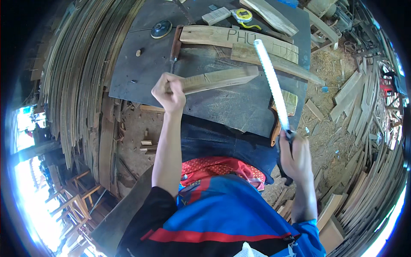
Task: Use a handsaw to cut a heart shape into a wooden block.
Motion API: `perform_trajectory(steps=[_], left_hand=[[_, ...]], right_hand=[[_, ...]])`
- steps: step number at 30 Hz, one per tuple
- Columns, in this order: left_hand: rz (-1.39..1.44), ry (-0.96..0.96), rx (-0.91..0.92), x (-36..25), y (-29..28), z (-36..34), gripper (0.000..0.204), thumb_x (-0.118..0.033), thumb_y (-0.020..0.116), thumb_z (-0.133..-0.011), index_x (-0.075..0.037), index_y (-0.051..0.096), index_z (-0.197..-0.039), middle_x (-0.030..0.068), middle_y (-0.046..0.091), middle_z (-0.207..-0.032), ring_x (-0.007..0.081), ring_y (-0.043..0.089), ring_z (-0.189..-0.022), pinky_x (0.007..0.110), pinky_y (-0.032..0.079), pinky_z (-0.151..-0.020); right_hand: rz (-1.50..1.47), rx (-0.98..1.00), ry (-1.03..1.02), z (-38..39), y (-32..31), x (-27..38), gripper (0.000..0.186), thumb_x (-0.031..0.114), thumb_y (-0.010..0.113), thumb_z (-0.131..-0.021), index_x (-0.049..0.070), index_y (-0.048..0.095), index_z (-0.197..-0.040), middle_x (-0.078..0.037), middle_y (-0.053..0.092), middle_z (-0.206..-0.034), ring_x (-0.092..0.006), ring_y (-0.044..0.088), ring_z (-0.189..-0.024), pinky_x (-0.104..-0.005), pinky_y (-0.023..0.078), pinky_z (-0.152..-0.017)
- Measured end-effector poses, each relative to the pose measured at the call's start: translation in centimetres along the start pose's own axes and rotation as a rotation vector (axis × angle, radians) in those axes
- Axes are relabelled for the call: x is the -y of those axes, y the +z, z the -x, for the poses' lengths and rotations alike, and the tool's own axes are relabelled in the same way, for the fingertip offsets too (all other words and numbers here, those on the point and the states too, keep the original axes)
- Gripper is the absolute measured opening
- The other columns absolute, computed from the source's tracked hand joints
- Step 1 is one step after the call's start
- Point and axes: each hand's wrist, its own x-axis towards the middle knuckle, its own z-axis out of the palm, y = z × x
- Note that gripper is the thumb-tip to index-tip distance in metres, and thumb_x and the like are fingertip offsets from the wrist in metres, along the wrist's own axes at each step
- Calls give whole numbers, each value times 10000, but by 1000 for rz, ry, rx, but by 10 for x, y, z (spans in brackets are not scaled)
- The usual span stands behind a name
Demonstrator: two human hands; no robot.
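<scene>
My left hand (170, 90) is closed round the near end of a short pale wooden board (220, 79), which slants up to the right over the dark tabletop (132, 77). In my right hand (296, 158) is the dark handle of a saw, its bright toothed blade (269, 81) raised and angled up-left, past the board's right end. An orange-handled tool (274, 132) lies at the table's right front edge, partly hidden behind the blade, beside a small wood block (291, 103). A tool with a brown wooden handle (176, 45) lies beyond my left hand.
Farther back lie marked planks (205, 35), a yellow tape measure (243, 16), a pale block (216, 17) and a dark round object (161, 30). Long stacked boards (77, 81) line the left, near wooden frames (79, 197). Loose offcuts (346, 94) and more timber cover the floor at right.
</scene>
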Motion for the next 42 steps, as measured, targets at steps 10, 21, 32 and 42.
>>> perform_trajectory(steps=[10, 21, 32, 42], left_hand=[[-445, 288, 731, -75, -44, 2, 520, -79, 845, -581, -112, 713, -1083, 24, 706, -983, 205, 695, -870, 335, 570, -724], [-423, 459, 842, -41, -46, -13, 549, 1, 764, -581, -109, 709, -1117, 38, 704, -1132, 234, 675, -1057, 336, 578, -867], [-499, 551, 928, -40, -25, -59, 597, -155, 769, -658, -128, 600, -1230, 58, 677, -1124, 278, 666, -1001, 405, 551, -892], [-803, 304, 1103, -50, 27, -88, 594, -638, 726, -735, -101, 665, -981, 124, 655, -640, 321, 690, -696, 417, 540, -716]], right_hand=[[-415, -9, 186, -18, 59, -18, 276, 170, 594, -968, -2, 573, -754, -20, 488, -557, -83, 440, -544, -305, 338, -500], [-456, 51, 284, -4, 76, -28, 256, 151, 639, -937, 17, 527, -750, 13, 464, -593, -71, 399, -610, -280, 349, -538], [-501, -13, 136, -36, 71, -21, 220, 212, 606, -977, 21, 579, -871, 58, 476, -707, -49, 389, -662, -243, 304, -583], [-451, -239, 159, -61, 74, -23, 258, 155, 531, -998, -15, 551, -806, -16, 423, -606, -105, 386, -604, -319, 304, -539]])
